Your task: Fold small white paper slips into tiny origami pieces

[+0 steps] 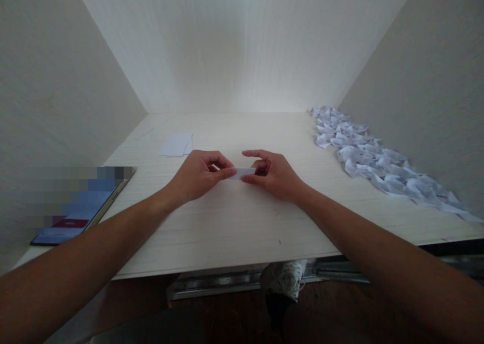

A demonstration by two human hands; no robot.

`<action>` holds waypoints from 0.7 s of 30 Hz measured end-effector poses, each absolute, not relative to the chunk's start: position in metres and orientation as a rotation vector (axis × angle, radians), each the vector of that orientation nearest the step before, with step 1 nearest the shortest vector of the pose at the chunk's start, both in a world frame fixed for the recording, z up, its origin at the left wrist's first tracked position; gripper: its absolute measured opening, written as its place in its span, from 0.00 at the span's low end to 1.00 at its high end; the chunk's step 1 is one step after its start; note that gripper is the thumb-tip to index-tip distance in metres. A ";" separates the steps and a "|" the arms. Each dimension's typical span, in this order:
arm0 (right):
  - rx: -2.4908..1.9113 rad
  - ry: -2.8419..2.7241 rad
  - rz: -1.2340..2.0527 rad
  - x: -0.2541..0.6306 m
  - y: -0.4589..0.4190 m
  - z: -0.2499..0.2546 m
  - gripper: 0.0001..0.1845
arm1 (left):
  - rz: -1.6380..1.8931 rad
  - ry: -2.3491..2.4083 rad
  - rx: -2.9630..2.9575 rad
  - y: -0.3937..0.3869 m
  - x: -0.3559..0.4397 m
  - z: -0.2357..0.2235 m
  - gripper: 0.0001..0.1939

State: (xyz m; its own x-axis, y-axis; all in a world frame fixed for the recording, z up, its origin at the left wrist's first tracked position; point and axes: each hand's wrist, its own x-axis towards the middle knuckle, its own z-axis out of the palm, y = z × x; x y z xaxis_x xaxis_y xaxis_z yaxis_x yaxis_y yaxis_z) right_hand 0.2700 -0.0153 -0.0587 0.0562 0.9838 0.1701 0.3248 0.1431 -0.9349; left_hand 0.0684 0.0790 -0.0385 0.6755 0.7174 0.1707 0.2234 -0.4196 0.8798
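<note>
Between my two hands, just over the middle of the table, is a small narrow piece of folded white paper (241,173). My left hand (202,174) pinches its left end between thumb and fingers. At the other end, my right hand (273,175) grips the paper between the thumb and bent fingers, while its index finger stretches out above and apart from it. The fingers partly cover both ends of the paper. A few flat white paper sheets (174,145) lie overlapping on the table beyond my left hand.
Many folded white paper pieces (374,152) form a long pile against the right wall. A tablet-like device (83,208) with a lit screen, partly blurred out, lies at the left edge of the pale table (227,233). Walls enclose the left, back and right. A shoe (285,278) shows below the front edge.
</note>
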 end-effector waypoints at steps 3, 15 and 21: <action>-1.369 -1.459 0.863 0.269 -0.016 -0.059 0.37 | 0.682 0.719 2.004 0.078 0.070 -0.039 0.12; -1.397 -1.455 0.906 0.271 -0.014 -0.060 0.36 | 0.742 0.720 2.062 0.075 0.074 -0.046 0.09; -1.414 -1.425 0.924 0.271 -0.015 -0.056 0.33 | 0.780 0.694 2.073 0.073 0.076 -0.045 0.10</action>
State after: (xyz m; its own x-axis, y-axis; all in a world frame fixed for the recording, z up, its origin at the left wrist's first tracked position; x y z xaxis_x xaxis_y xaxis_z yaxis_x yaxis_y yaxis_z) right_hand 0.2715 -0.0146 -0.0562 0.0570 0.9942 0.0909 0.3233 0.0678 -0.9439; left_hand 0.0759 0.0729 -0.0454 0.6598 0.6949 0.2858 0.2033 -0.5313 0.8225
